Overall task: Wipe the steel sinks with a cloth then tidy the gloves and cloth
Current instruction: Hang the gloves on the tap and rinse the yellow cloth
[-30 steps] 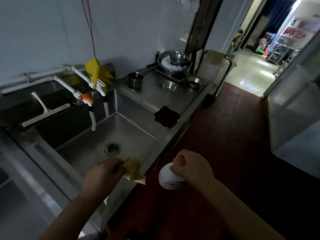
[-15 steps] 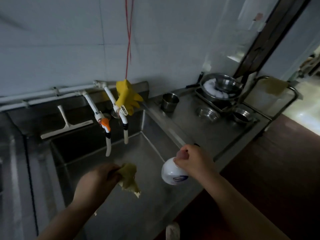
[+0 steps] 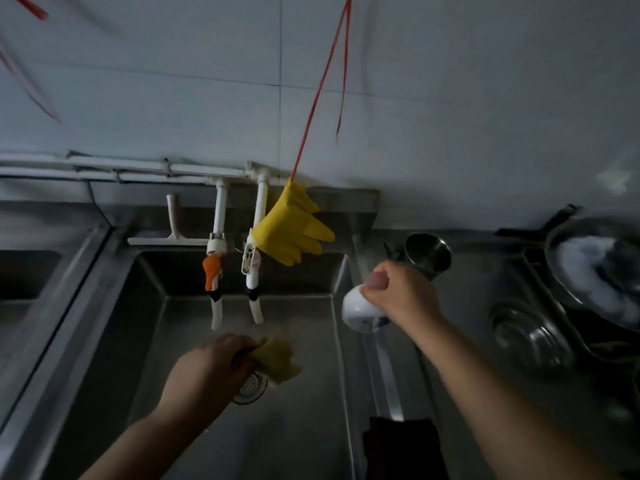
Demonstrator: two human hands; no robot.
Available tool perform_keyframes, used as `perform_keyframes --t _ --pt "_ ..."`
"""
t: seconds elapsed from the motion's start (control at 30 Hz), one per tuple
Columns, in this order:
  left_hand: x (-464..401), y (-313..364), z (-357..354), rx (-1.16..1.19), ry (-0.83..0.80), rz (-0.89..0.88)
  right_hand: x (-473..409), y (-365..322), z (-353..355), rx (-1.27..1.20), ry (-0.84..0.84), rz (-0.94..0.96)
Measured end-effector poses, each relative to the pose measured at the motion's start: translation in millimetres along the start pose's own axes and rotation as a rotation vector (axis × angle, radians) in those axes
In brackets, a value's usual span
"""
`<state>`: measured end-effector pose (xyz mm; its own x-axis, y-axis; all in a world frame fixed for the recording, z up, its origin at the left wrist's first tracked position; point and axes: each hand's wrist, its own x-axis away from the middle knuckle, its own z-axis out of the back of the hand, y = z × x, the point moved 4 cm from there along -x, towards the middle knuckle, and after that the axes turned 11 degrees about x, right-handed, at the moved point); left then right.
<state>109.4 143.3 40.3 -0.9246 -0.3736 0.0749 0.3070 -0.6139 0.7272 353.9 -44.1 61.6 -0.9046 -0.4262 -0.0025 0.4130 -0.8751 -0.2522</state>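
A steel sink point(image 3: 166, 341) fills the middle of the view, with a drain strainer point(image 3: 251, 388) in its floor. My left hand point(image 3: 207, 368) grips a crumpled yellow cloth point(image 3: 277, 358) just above the drain. My right hand point(image 3: 401, 294) holds a white bottle point(image 3: 360, 311) over the sink's right rim, tipped downward. Yellow rubber gloves point(image 3: 291, 230) hang from a red string point(image 3: 318, 91) beside two white taps point(image 3: 254, 251) at the back wall.
A second sink point(image 3: 24, 275) lies at far left. A white squeegee point(image 3: 169, 237) rests behind the taps. On the right counter stand a steel cup point(image 3: 429, 252), a steel bowl point(image 3: 530, 337) and a pan point(image 3: 599, 268). A dark cloth point(image 3: 401, 445) drapes the front rim.
The view has swung left and up, now facing the wall squarely. Both hands have moved forward over the sink; the left still holds the cloth, the right still holds the bottle.
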Motion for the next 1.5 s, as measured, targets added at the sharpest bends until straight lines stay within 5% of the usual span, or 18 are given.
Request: perform_keyframes --t 0.43,0.93,1.2,1.33,1.5 --pt "-40 -6 -16 -0.113 0.031 0.143 -169 -15 -38 -0.069 -0.047 0.179" --pt "-35 -17 -26 -0.129 0.006 0.199 -227 -34 -60 -0.038 -0.053 0.119" --pt "-27 -22 -21 -0.129 0.013 0.167 -202 -36 -51 0.120 0.005 0.209" --pt "-22 -20 -9 -0.115 0.038 0.120 -141 -31 -32 0.001 0.215 0.249" --pt "-10 -11 11 -0.045 0.087 0.064 -31 -53 -25 -0.240 0.107 0.363"
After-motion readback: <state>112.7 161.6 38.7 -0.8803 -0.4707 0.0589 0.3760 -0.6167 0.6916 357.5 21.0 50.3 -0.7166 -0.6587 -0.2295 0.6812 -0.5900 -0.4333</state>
